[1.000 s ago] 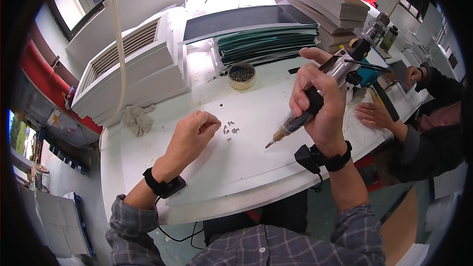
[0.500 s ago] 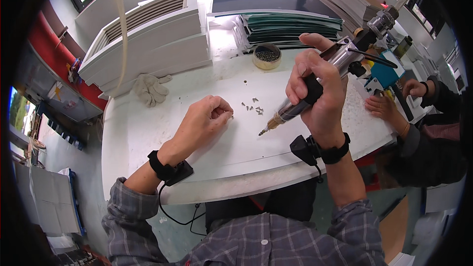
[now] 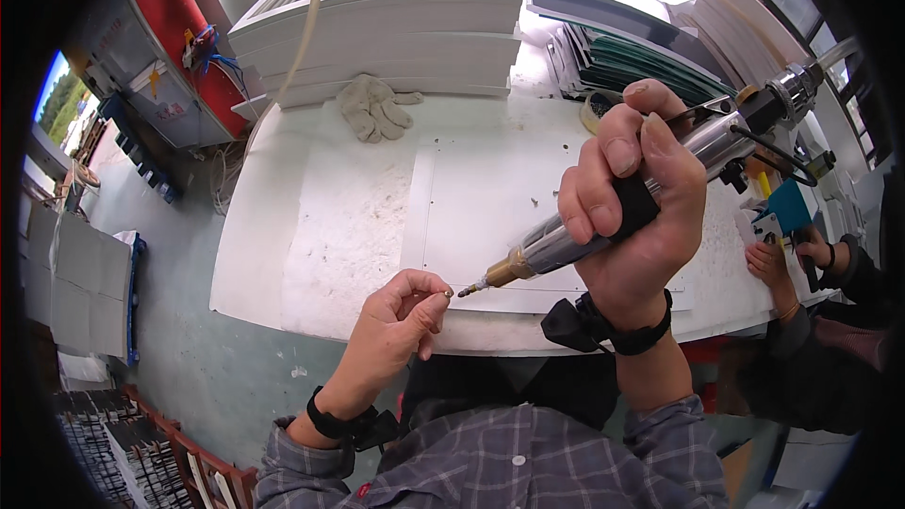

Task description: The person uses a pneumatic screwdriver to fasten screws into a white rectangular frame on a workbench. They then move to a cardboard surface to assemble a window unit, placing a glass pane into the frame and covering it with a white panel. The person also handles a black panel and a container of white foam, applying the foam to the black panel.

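Driver [image 3: 556,247] in the right hand [image 3: 641,193], its fingers closed around the dark sleeve; barrel slants down and left from that grip, bit end lowest. Screw [image 3: 449,293], tiny, pinched between thumb and finger of the left hand [image 3: 405,316], just left of the bit; whether the two touch, cannot tell. Both hands at the near edge of the table [image 3: 283,226]. White panel [image 3: 481,184] lies flat beyond the left hand, reaching under the driver. Loose screws [image 3: 534,202] on it, just left of the right-hand grip. Tub [image 3: 592,113] beyond the right hand, partly hidden by it. Glove [image 3: 375,110] well beyond the left hand, crumpled; pale frames [image 3: 386,38] stacked behind it. Co-worker's hands [image 3: 768,266] well off to the right of the driver grip, by a teal tool [image 3: 788,205].
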The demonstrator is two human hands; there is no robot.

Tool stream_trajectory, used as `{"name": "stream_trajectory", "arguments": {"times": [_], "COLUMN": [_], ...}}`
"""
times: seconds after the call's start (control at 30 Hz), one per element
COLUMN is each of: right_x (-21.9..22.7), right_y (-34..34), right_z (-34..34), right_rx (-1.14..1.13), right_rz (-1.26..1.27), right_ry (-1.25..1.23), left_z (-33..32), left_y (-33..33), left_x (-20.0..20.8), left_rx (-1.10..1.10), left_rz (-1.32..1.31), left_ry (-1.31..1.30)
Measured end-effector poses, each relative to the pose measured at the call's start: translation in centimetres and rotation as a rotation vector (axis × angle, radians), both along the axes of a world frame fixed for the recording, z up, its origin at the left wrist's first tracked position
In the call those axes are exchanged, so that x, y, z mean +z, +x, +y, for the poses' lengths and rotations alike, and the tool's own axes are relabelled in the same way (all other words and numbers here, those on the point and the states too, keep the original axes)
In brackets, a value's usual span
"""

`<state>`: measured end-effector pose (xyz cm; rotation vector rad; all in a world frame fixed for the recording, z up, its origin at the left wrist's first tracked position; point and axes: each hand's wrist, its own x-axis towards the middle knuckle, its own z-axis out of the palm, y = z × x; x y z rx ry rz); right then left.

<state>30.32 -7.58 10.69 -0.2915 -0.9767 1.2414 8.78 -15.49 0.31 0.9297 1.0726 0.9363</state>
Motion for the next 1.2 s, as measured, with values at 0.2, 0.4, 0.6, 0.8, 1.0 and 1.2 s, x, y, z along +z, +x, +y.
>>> {"name": "stream_trajectory", "arguments": {"times": [0.2,0.4,0.6,0.8,1.0,1.2], "right_x": [-0.3,-0.2,-0.3,-0.3,0.0,0.8], "right_y": [-1.9,-2.9,-3.4,-3.3,-3.7,-4.4], "right_z": [-0.2,-0.5,-0.6,-0.4,-0.5,-0.4], "right_rx": [0.009,0.004,0.012,0.061,0.084,0.083], "right_rz": [-0.085,-0.117,-0.146,-0.174,-0.207,-0.333], "right_ry": [0.036,0.060,0.074,0.137,0.149,0.106], "left_z": [-0.8,-0.6,-0.7,-0.7,-0.6,-0.9], "left_y": [-0.3,-0.8,-1.2,-1.3,-1.4,-0.6], "left_x": [-0.9,-1.3,-1.7,-1.8,-1.8,-1.2], "left_rx": [0.028,0.023,0.010,0.012,0.002,0.089], "left_rz": [-0.130,-0.138,-0.177,-0.185,-0.221,0.076], "left_ry": [0.011,0.025,0.023,0.011,-0.016,0.136]}}
